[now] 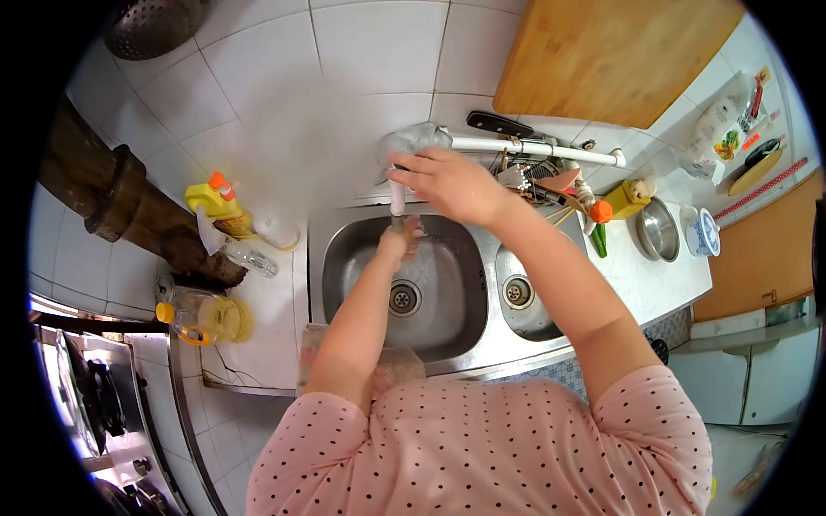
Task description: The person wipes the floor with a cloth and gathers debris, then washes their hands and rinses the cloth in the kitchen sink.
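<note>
My left hand is under the spout of the white faucet, over the large sink basin. Its fingers show in part, look slightly apart, and hold nothing that I can see. My right hand is higher up, over the top of the faucet, with its fingers stretched out and apart. It hides the faucet's upper part, so I cannot tell whether it touches it. A clear plastic cover or bag shows just behind the right fingers.
A smaller basin adjoins on the right, with a steel bowl beyond. A cleaver and cutting board are at the wall. Left of the sink stand a yellow spray bottle, a clear bottle and an oil jug.
</note>
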Action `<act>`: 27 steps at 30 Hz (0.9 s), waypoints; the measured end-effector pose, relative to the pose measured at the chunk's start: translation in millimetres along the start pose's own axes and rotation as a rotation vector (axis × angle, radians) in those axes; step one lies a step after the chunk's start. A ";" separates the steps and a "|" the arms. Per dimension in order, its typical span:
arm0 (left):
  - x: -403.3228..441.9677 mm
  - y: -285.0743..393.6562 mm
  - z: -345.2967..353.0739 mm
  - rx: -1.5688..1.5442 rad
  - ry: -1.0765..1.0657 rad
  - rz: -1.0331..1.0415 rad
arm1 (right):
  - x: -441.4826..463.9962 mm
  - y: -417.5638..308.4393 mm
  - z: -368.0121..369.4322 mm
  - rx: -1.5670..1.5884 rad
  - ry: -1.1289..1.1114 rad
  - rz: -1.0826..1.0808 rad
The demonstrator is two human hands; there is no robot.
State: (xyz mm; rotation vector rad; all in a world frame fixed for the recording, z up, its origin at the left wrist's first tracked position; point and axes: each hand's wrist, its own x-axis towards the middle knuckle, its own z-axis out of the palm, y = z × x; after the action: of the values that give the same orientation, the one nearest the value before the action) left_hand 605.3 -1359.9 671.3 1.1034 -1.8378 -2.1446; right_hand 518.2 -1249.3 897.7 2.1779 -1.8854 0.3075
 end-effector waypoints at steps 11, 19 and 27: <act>-59.8 -16.2 -30.5 0.737 0.031 0.409 | 36.5 2.7 -13.8 -0.176 -0.095 -0.043; -109.0 62.6 -99.5 -0.026 -0.386 0.345 | -48.3 -60.5 24.4 0.344 0.500 0.304; -127.1 -49.0 -87.9 0.539 -0.093 -0.029 | -121.0 -99.5 170.0 0.530 -0.378 0.327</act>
State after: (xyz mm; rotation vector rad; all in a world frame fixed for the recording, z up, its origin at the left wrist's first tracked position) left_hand 766.7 -1353.0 684.0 1.1291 -2.5472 -1.7784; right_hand 599.2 -1176.3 693.8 2.3616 -2.6301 0.5400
